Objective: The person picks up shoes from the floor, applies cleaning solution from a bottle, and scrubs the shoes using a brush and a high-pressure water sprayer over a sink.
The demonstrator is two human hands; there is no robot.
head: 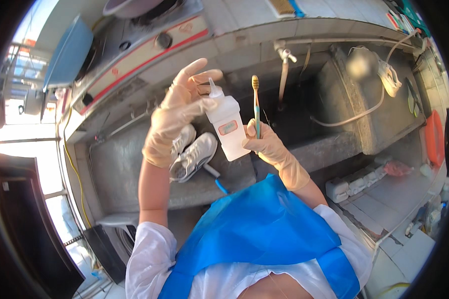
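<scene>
In front of me is a white plastic squeeze bottle [230, 140] with a pointed nozzle and a small red-edged label that bears writing. My right hand [271, 144], in a pale rubber glove, grips a toothbrush [257, 116] upright, bristles at the top. Its thumb and fingers also meet the bottle's lower right edge. My left hand [183, 104], gloved too and slightly blurred, is around the nozzle with fingers spread, its thumb across the bottle's shoulder. Below it, a pair of white sneakers [198, 153] rests on the grey slab [131, 172], beside a blue-tipped handle [219, 183].
A dark sink basin [295, 112] with a wall tap [285, 55] lies ahead to the right. A hose [359, 115] crosses its stone divider. Another white shoe [390, 80] is at the far right. A gas stove [146, 56] and blue basin [68, 56] stand upper left.
</scene>
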